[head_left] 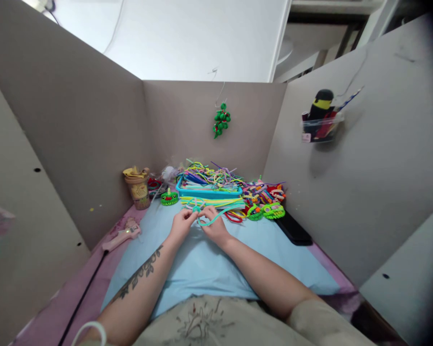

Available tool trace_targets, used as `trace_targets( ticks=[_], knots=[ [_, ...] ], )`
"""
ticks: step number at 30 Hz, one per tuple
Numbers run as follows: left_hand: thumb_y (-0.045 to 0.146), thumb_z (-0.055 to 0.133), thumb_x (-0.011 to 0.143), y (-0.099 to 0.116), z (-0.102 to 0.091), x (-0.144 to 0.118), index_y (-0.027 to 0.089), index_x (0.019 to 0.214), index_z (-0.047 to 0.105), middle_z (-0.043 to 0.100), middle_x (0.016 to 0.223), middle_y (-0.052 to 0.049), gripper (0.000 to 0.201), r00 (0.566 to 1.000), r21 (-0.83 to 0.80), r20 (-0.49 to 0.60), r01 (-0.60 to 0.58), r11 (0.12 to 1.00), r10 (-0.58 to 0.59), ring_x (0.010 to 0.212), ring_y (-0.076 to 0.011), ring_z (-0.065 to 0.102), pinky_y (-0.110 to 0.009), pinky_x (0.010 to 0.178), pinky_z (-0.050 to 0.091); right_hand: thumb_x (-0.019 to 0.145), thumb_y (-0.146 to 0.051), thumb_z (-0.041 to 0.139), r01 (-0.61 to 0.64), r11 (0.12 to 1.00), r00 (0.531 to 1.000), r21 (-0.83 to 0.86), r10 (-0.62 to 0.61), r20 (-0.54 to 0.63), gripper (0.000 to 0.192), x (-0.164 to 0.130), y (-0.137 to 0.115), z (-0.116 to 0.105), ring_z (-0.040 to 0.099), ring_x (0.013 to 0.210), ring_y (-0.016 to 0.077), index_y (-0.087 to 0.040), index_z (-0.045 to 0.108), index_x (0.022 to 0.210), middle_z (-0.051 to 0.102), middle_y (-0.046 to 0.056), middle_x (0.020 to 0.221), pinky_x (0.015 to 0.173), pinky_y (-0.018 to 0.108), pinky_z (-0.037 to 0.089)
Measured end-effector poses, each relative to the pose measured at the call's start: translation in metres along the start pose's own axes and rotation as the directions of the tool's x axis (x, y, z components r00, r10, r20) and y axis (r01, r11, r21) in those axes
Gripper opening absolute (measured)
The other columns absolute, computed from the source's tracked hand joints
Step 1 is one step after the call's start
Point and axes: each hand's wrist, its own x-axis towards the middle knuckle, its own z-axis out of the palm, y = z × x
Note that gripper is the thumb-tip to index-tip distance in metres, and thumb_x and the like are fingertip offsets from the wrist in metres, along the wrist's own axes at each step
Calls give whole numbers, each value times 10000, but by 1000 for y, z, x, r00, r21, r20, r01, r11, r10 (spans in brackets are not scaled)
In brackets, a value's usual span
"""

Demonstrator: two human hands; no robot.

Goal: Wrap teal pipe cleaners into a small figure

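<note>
One view only, from the head, looking forward and down along both forearms to the tabletop (pixel 274 269). It sits close above the lap, wide-angled, so the cardboard walls (pixel 75 144) bend on three sides. The far room shows above the back wall.

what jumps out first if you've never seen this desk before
The heap of bright pipe cleaners spilling over a blue tray at the back of the table. Just in front of it, the left hand and right hand pinch a teal pipe cleaner. A green bead cluster hangs on the cardboard wall above.
</note>
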Motion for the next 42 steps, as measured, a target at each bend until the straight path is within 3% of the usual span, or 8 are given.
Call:
trace_targets(
  ticks=[5, 10, 19, 26, 31, 35, 38, 42],
  knots=[
    [374, 598, 711, 1, 0, 0, 148, 603, 567, 486, 590, 19, 253, 1000, -15, 22, -2, 1000, 3, 603, -114, 428, -232, 578, 329, 785, -180, 515, 42, 997, 999, -66, -43, -19, 74, 1, 0, -1, 500, 864, 203, -216, 577, 768, 550, 48, 839, 795, 352, 404],
    [379, 602, 692, 5, 2, 2, 154, 534, 495, 404, 526, 40, 295, 999, 48, 51, 10, 999, -13, 543, -98, 372, -231, 535, 289, 768, -199, 540, -82, 996, 979, 45, 89, -186, 108, 7, 5, -9, 487, 731, 166, -204, 497, 669, 498, 15, 740, 680, 293, 407],
    [415, 585, 705, 4, -2, 3, 151, 570, 518, 418, 553, 34, 303, 996, 59, 94, 4, 998, -10, 559, -104, 385, -242, 552, 305, 755, -240, 593, -91, 995, 995, 43, 92, -23, 80, 9, 9, -11, 503, 905, 188, -215, 621, 825, 530, 34, 884, 829, 329, 397],
    [407, 601, 689, 6, -3, 4, 145, 579, 547, 453, 588, 22, 289, 983, 44, 182, -18, 999, 10, 581, -109, 414, -238, 555, 325, 687, -243, 655, -165, 985, 985, 49, 167, -39, 91, 14, 16, -18, 493, 924, 189, -201, 593, 739, 506, 33, 905, 858, 335, 385],
    [343, 607, 694, 10, -5, 3, 144, 549, 526, 446, 593, 23, 259, 961, 15, 273, -40, 999, 34, 558, -95, 397, -235, 536, 310, 686, -303, 652, -297, 939, 955, 171, 291, 59, 129, 16, 25, -19, 498, 991, 193, -189, 596, 668, 510, 44, 972, 864, 325, 381],
    [351, 607, 706, 8, -4, 3, 144, 565, 542, 459, 590, 18, 259, 952, 13, 306, -34, 999, 28, 551, -99, 412, -237, 536, 321, 709, -364, 630, -337, 915, 940, 224, 311, 142, 189, 15, 32, -18, 493, 1054, 203, -186, 621, 646, 521, 58, 1018, 914, 338, 353],
    [378, 615, 704, 7, -2, 3, 144, 702, 617, 550, 714, -23, 233, 979, 10, 194, -58, 998, 55, 617, -123, 479, -244, 575, 376, 731, -413, 598, -360, 899, 933, 252, 337, 129, 262, 14, 35, -16, 496, 1067, 204, -180, 602, 610, 534, 63, 1047, 930, 343, 349],
    [388, 602, 719, 11, -3, 0, 168, 852, 622, 577, 879, -52, 258, 980, 132, -111, -149, 980, 164, 616, -112, 478, -238, 586, 397, 743, -444, 566, -387, 874, 916, 295, 400, 17, 299, 13, 36, -12, 491, 1071, 215, -181, 569, 600, 544, 70, 1033, 936, 370, 356]
  ],
)
